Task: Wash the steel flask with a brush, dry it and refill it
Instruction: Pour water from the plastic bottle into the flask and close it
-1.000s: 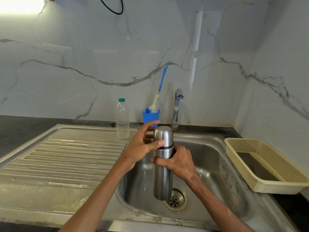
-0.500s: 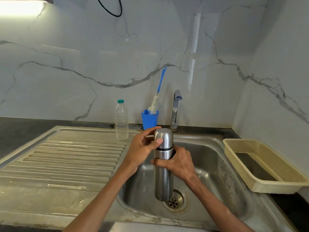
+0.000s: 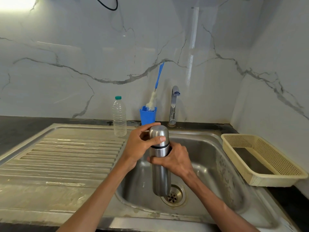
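The steel flask [image 3: 160, 166] stands upright over the sink [image 3: 217, 158], its base hanging just above the drain [image 3: 173, 195], so anything that spills should go straight down. The right hand [image 3: 173, 160] wraps its fingers round the body just under the dark seam, bracing it. The left hand [image 3: 142, 144] curls over the cap [image 3: 158, 134], thumb pressed across the front and fingers round the back; that looks to me like a twisting hold, one hand steadying while the other turns the cap off. The cap sits flush on the flask, so the opening step appears not yet finished.

Behind the basin, a blue cup [image 3: 148, 115] holds the bottle brush [image 3: 154, 96] bristles-down, its blue handle leaning toward the wall, within easy reach beside the tap [image 3: 173, 104]. No water runs from the tap. A clear plastic bottle [image 3: 119, 118] with a green lid stands at the back of the drainboard [image 3: 66, 153]; it may hold some water for the refill, though from here I can't be sure how much. At the right, a cream basket [image 3: 267, 180] sits on the counter edge with nothing showing inside it.
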